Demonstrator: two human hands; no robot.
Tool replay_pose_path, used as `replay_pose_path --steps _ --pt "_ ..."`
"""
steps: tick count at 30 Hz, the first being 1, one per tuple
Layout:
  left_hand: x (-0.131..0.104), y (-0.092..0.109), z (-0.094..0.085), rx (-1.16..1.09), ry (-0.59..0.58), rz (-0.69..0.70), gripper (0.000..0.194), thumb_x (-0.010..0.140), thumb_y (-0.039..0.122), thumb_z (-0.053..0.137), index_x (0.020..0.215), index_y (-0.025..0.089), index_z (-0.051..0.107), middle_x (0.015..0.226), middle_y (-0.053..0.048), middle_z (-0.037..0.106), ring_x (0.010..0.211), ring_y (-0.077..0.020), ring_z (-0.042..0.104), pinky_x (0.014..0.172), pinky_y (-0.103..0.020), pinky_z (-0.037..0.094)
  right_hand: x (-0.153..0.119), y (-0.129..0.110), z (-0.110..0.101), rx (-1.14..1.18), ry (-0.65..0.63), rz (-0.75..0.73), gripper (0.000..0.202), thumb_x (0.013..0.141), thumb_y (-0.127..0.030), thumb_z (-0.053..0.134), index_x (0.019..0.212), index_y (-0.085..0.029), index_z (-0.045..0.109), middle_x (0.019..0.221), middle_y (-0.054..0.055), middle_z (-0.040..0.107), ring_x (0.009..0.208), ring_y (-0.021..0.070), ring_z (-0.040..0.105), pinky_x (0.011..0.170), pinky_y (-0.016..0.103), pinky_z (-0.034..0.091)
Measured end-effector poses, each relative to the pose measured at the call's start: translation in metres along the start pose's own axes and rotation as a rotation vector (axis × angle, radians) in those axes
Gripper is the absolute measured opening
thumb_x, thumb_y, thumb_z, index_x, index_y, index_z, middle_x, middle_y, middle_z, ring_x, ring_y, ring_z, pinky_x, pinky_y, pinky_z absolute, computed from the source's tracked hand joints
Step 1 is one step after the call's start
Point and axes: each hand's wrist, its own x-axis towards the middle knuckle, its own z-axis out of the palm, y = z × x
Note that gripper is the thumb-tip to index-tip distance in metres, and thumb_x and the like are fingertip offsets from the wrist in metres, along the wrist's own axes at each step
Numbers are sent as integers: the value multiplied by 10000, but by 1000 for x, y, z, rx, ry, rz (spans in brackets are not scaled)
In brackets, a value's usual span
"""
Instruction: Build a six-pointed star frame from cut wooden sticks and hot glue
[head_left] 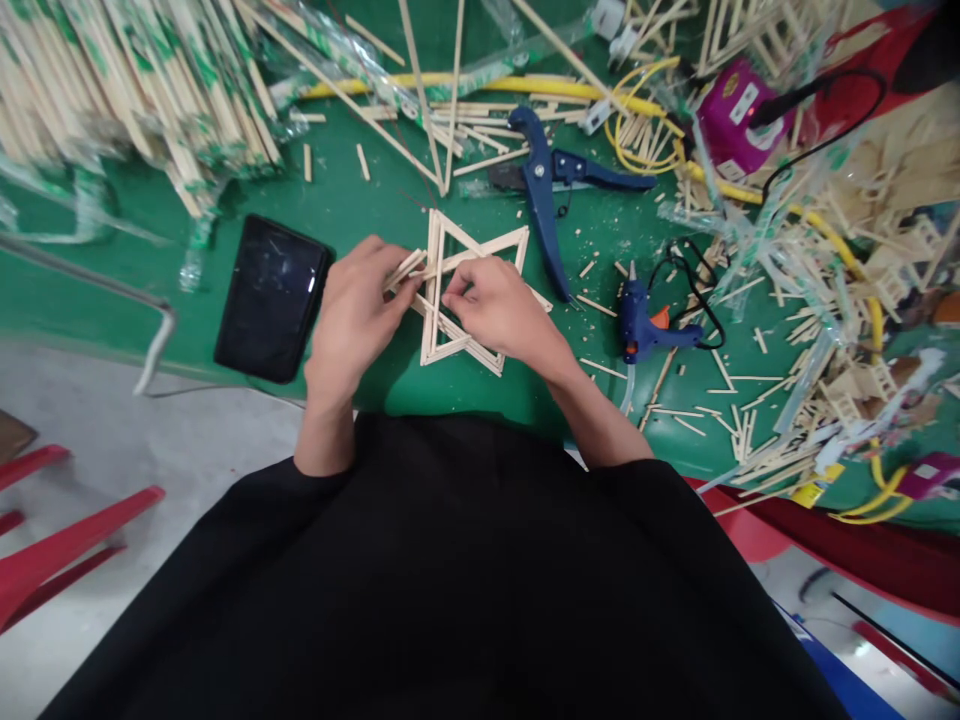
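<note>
A star-shaped frame of thin wooden sticks (480,347) lies on the green table in front of me. My left hand (358,300) is at its left side, fingers closed around a few short wooden sticks (406,266). Over the middle of the star is my right hand (496,302), its thumb and fingertips pinched together. Whatever they grip, if anything, is too small or hidden to make out. Parts of the star are covered by both hands.
Left of my hands lies a black tablet (274,298). Beyond the star are a blue cutter (541,190) and a yellow cable (495,86). A blue glue gun (637,318) sits to the right among scattered sticks. Bundled sticks (127,90) fill the far left.
</note>
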Motion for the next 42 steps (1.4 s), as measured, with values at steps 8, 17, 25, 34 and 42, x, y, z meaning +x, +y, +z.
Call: replay_pose_path --steps 8,17,25,34,42 --pt "0 -5 2 -43 32 38 66 894 177 641 858 232 652 809 -16 578 780 -180 616 699 -302 501 -14 13 -13 292 213 -137 190 956 -212 517 780 -241 452 624 -60 443 588 114 436 638 287 387" --pt "1 -6 1 -40 15 33 51 902 177 649 918 221 670 825 -4 581 789 -151 599 730 -282 506 -23 8 -24 1045 157 -255 458 807 -667 672 825 -279 428 707 -57 531 566 102 498 522 279 440" --pt "-1 -3 0 -51 25 18 63 889 170 649 900 229 670 828 -15 578 786 -179 618 734 -317 522 -60 3 -77 956 429 -230 205 753 -398 699 732 -301 519 552 -100 158 437 79 49 367 295 80" --pt "0 -4 1 -75 20 10 99 887 159 650 920 246 683 827 -12 574 787 -178 616 738 -311 531 -4 4 -9 -6 101 13 429 881 -79 497 561 -244 263 564 -53 212 581 100 203 602 316 226" --pt "-1 -12 3 -139 9 -11 74 916 217 634 958 246 689 877 -23 581 790 -167 608 716 -293 523 6 -11 2 14 45 83 405 907 -147 539 529 -202 406 552 -39 252 607 110 244 638 317 241"
